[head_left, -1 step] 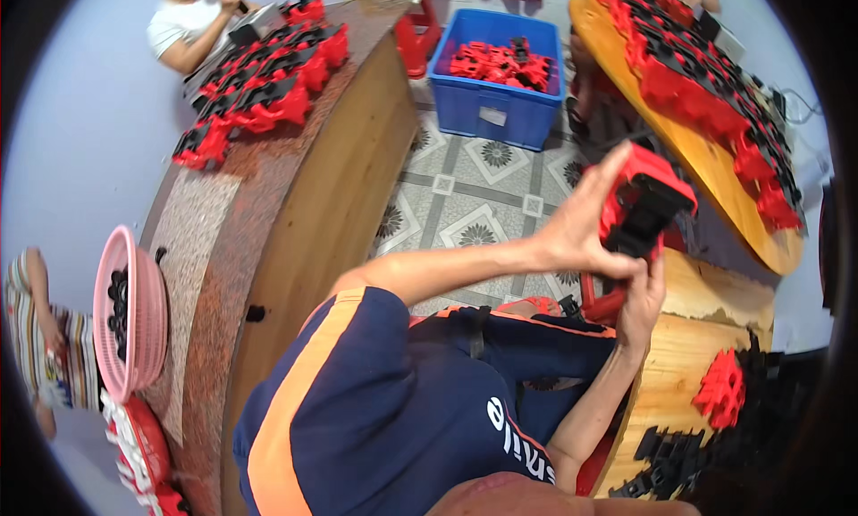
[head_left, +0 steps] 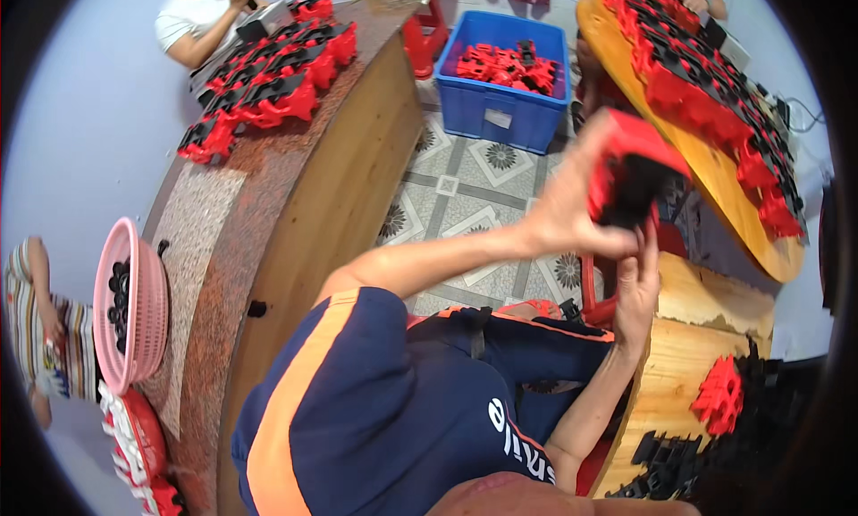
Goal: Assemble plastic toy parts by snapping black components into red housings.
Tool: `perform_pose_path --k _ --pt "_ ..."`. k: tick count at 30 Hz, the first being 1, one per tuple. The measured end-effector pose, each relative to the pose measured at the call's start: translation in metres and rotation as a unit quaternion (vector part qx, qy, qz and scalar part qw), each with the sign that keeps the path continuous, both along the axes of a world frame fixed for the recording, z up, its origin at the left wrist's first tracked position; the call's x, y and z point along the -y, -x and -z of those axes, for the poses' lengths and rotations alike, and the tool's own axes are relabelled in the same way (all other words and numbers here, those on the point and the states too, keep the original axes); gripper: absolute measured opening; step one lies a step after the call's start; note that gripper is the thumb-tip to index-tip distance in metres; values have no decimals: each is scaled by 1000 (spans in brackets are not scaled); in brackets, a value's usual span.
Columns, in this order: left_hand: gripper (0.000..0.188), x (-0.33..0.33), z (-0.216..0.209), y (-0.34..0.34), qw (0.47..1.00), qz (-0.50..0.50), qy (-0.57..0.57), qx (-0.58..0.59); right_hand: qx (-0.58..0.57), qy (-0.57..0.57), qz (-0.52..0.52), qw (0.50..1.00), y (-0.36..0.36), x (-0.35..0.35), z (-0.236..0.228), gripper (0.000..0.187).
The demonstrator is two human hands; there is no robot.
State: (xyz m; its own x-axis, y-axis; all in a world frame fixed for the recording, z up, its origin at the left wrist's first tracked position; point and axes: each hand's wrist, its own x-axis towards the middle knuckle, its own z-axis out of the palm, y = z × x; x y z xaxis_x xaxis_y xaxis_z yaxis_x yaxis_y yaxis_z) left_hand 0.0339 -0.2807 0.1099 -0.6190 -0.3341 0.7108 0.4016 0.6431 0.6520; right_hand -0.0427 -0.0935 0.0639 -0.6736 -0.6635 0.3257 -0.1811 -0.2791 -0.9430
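Here, the held red-black part (head_left: 639,172) clears the table edge (head_left: 649,382).

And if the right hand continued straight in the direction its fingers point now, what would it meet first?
Most likely the red-and-black part held in the left hand: the fingers of the right hand point up toward its lower end. Blur makes it unclear whether they touch it.

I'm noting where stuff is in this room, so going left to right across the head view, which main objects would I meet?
Pink basket, rows of red and black pieces on the counter, blue bin, red-and-black part in the left hand, red piece on the wooden surface.
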Motion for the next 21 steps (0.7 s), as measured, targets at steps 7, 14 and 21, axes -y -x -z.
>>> perform_pose_path --k 7,14,21 --pt "82 212 -51 -192 803 -424 -348 -234 56 -110 61 990 28 -10 50 47" --pt "48 346 37 -375 689 -351 -541 -330 85 -136 120 980 26 -55 84 39" --pt "95 382 42 -339 535 -750 -388 -29 86 -217 205 951 -32 -77 77 34"
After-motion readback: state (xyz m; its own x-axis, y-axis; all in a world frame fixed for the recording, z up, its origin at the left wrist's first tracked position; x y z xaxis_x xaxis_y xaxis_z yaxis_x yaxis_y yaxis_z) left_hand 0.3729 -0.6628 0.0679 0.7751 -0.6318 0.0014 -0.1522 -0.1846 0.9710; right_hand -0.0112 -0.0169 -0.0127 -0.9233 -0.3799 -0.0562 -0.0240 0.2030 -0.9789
